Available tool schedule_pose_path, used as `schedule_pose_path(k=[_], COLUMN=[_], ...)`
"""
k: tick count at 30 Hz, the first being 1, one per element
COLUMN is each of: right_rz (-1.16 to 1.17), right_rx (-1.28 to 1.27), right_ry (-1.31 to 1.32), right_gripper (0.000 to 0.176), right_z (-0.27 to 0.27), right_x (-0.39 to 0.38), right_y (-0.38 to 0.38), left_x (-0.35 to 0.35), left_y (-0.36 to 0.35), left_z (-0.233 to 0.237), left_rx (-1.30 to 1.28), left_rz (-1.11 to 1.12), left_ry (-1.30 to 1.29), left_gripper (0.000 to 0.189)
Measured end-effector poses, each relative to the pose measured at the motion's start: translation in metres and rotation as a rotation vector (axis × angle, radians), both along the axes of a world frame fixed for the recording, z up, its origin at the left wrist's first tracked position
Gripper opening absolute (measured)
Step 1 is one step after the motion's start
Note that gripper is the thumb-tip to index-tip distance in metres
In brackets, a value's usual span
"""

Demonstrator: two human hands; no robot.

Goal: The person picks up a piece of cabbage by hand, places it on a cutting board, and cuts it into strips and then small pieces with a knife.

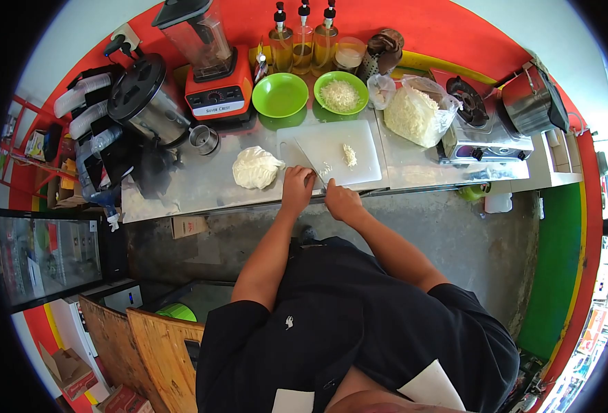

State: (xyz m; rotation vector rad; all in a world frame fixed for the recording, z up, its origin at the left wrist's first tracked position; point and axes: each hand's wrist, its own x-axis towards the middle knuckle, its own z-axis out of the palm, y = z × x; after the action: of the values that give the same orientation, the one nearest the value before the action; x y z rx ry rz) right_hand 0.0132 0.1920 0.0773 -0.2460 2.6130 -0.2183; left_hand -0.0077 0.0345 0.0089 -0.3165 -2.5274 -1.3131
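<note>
My right hand (343, 201) is wrapped round the handle of a kitchen knife (307, 155), whose blade points away to the upper left over a white cutting board (362, 136). Beside the blade, my left hand (297, 187) rests at the board's near edge with its fingers curled together. What those fingers hold, if anything, is hidden. A few pale shreds lie right of the blade, and a small pile of chopped pale shreds (349, 155) sits farther right on the board. Left of the board is a crumpled white bundle (257, 167), perhaps a plastic bag.
Behind the board stand a green bowl (280, 96) and another green bowl of pale shreds (340, 95). A clear bag of shreds (417, 113) and a gas stove (486, 131) are on the right. A red blender (218, 96) and a metal cup (203, 140) stand left.
</note>
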Motion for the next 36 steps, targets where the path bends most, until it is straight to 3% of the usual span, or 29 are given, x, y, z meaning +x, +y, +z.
schedule_pose_path(k=[8,14,20,36], right_rz=[0.059,-0.013,0.023,-0.049], right_rx=[0.025,0.007,-0.003,-0.049], right_ry=[0.054,0.091,-0.007,0.071], right_gripper=[0.023,0.024,0.02,0.019], right_z=[0.007,-0.016,0.013,-0.006], right_x=[-0.002,0.007,-0.001,0.01], right_y=[-0.001,-0.003,-0.004,-0.009], left_x=[0.0,0.001,0.003,0.009], left_y=[0.001,0.002,0.001,-0.004], left_z=[0.0,0.002,0.002,0.001], left_rx=[-0.013,0.01,-0.018,-0.007], left_rz=[0.009,0.024,0.019,-0.011], left_ry=[-0.006,-0.007,-0.009,0.072], left_gripper=[0.007,0.008,0.008,0.008])
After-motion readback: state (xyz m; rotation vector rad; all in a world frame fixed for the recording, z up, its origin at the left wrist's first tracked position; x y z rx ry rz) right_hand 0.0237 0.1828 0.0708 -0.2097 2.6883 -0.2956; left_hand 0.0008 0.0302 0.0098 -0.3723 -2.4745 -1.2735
